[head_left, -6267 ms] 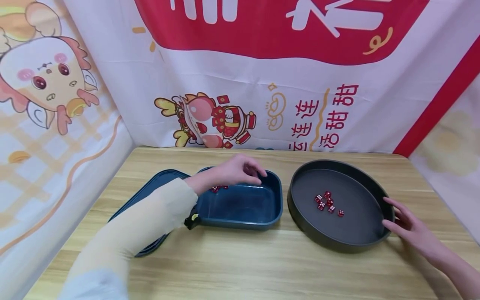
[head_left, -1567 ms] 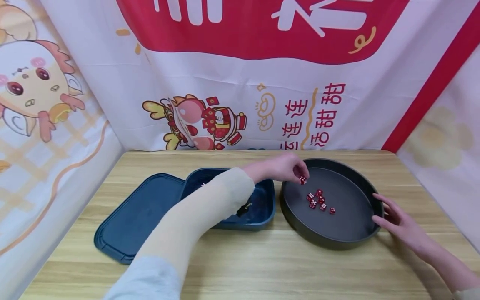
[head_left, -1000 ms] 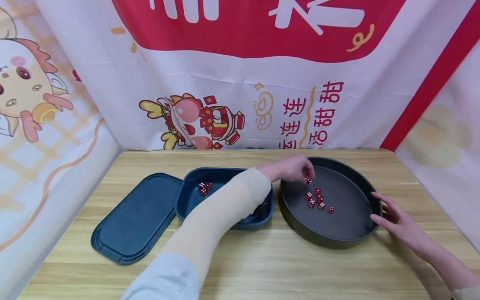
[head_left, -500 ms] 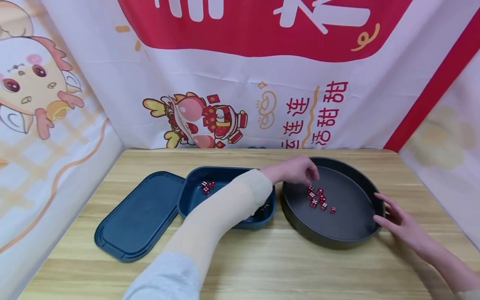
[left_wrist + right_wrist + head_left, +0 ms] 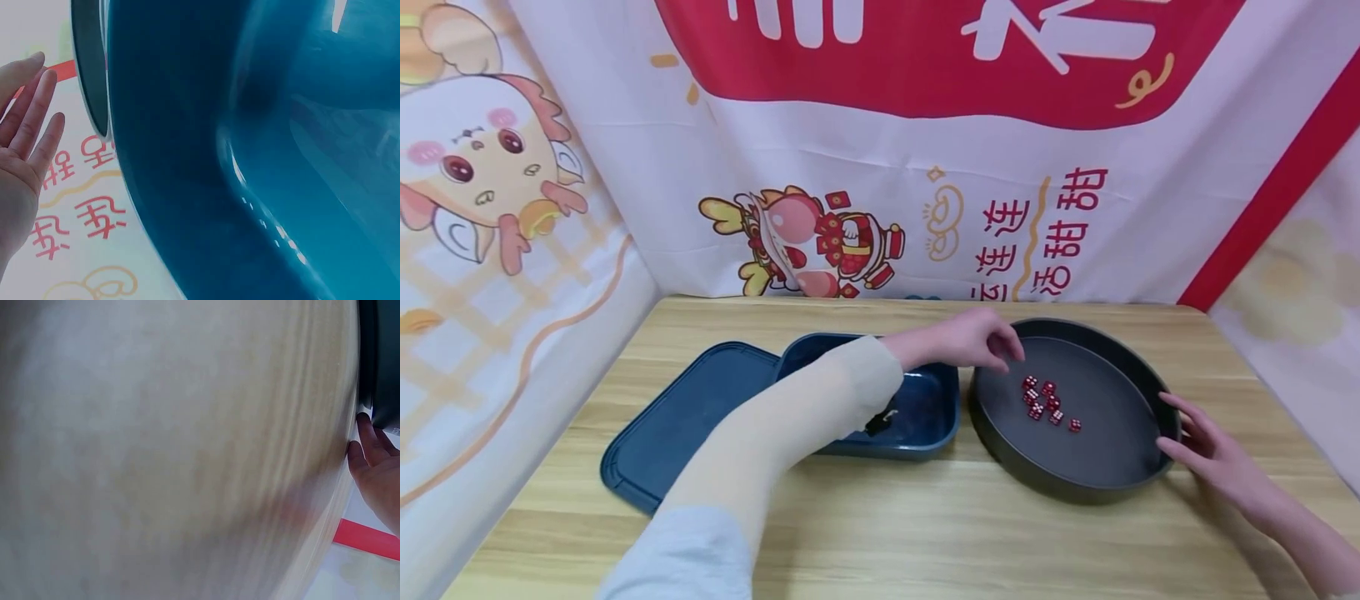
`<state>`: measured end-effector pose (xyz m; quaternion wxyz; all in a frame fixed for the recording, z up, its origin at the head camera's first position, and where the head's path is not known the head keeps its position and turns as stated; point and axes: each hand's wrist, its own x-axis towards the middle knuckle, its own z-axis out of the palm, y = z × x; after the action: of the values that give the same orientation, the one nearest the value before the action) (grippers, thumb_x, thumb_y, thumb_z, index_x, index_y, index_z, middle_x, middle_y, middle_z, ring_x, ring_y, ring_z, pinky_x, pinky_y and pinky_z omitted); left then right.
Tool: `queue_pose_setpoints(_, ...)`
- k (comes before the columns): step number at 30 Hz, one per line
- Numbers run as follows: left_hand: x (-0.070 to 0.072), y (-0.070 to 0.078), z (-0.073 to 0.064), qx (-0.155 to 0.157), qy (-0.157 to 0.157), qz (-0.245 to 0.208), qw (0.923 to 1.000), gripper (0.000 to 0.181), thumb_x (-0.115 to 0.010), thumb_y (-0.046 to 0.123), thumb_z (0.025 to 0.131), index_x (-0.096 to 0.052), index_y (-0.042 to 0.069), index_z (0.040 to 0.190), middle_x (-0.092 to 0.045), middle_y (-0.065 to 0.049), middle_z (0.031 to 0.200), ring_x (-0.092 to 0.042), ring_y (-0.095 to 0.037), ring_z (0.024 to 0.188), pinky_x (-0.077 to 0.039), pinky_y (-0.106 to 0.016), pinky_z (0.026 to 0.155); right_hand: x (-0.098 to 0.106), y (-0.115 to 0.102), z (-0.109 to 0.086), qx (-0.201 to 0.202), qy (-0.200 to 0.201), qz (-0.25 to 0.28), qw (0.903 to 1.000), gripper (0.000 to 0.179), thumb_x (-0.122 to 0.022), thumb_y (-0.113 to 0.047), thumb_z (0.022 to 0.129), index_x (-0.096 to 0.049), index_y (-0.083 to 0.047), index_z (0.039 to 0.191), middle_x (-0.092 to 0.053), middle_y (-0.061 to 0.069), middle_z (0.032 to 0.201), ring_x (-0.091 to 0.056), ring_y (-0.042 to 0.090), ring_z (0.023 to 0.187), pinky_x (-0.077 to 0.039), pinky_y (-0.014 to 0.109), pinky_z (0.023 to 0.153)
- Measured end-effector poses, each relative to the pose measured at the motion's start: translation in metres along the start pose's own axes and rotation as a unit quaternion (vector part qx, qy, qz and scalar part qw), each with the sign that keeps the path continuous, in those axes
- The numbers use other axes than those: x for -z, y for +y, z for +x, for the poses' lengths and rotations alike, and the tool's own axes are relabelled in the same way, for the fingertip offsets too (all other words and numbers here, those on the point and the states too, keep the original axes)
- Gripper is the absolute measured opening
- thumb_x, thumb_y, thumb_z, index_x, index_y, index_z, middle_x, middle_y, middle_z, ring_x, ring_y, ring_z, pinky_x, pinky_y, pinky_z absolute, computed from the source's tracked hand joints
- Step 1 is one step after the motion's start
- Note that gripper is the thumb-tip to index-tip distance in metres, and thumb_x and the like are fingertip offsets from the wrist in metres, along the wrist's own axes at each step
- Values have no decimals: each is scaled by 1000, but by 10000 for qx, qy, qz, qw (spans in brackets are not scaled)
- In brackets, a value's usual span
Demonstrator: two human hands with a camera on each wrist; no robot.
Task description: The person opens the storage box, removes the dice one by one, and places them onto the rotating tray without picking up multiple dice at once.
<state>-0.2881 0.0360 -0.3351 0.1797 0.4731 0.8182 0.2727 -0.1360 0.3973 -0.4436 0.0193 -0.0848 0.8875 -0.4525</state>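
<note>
A round dark grey pan [image 5: 1078, 462] stands on the right of the table in the head view. Inside, left of its middle, lie several red dice [image 5: 1043, 402] with white pips. My left hand [image 5: 973, 340] hovers over the pan's left rim, fingers loosely bent and nothing between them. My right hand [image 5: 1221, 458] holds the pan's right rim between thumb and fingers. Under my left forearm stands a blue rectangular container [image 5: 917, 421]; the sleeve hides its left part. In the left wrist view the container's wall [image 5: 181, 156] fills most of the picture, beside my left hand.
A flat blue lid [image 5: 700, 417] lies left of the container, partly under the left arm. A white printed cloth [image 5: 880, 142] hangs behind the wooden table [image 5: 925, 533]. A small black strap-like piece [image 5: 880, 421] shows at the left wrist.
My left hand carried a red die from the container side over the pan and released it beside the other dice. It has since drawn back slightly left. The right hand stays at the rim.
</note>
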Motion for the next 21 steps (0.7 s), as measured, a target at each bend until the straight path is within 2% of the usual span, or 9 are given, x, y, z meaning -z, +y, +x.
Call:
queue_pose_setpoints(1, 2, -1, -5, -26, 13, -53, 10000, 20, -73, 8, 88, -73, 8, 107, -70, 0, 100, -62, -5, 86, -47, -14, 78, 0, 0, 0, 39, 14, -1, 10000, 65, -53, -11, 101, -21, -23, 156, -23, -14, 148, -32, -7, 123, -35, 3, 83)
queue_pose_setpoints(4, 5, -4, -19, -68, 93, -359, 9993, 20, -72, 5, 87, -73, 5, 107, -70, -4, 101, -63, -8, 86, -49, -17, 79, 0, 1, -1, 116, 44, 23, 9999, 65, -53, -9, 100, -22, -22, 155, -26, -18, 144, -33, -17, 110, -35, 3, 82)
queue_pose_setpoints(8, 7, -7, -41, -79, 264, -681, 9973, 19, -72, 6, 88, -73, 5, 106, -70, -3, 100, -64, -9, 86, -50, -21, 79, 0, 2, -1, 138, 50, 54, 9999, 64, -53, -8, 100, -23, -22, 155, -27, -13, 144, -34, -19, 108, -36, 4, 82)
queue_pose_setpoints(11, 8, -10, -59, -16, 396, -854, 9956, 19, -72, 7, 88, -73, 6, 106, -70, -3, 100, -64, -9, 86, -52, -22, 79, -1, 3, -1, 143, 36, 74, 9999, 64, -53, -8, 101, -22, -22, 155, -27, -14, 144, -33, -18, 110, -36, 4, 82)
queue_pose_setpoints(18, 12, -21, -101, 184, 727, -1248, 9893, 22, -71, 5, 88, -70, -1, 109, -69, -10, 103, -65, -13, 85, -54, -26, 79, -1, 4, -1, 226, 69, 69, 9997, 65, -52, -7, 101, -22, -22, 156, -25, -21, 142, -30, -14, 115, -34, 3, 84)
queue_pose_setpoints(19, 13, -23, -106, 264, 788, -1279, 9883, 22, -72, 5, 88, -70, 1, 109, -69, -10, 103, -66, -13, 85, -54, -26, 79, -1, 4, -1, 225, 64, 70, 9997, 65, -52, -7, 101, -22, -22, 156, -25, -22, 142, -30, -13, 118, -34, 3, 84)
queue_pose_setpoints(21, 16, -26, -117, 428, 905, -1349, 9858, 22, -72, 6, 88, -71, 3, 109, -69, -11, 104, -66, -14, 86, -54, -27, 80, -1, 3, -1, 191, 46, 106, 9998, 65, -52, -8, 101, -21, -22, 156, -24, -20, 144, -27, 2, 132, -33, 3, 85)
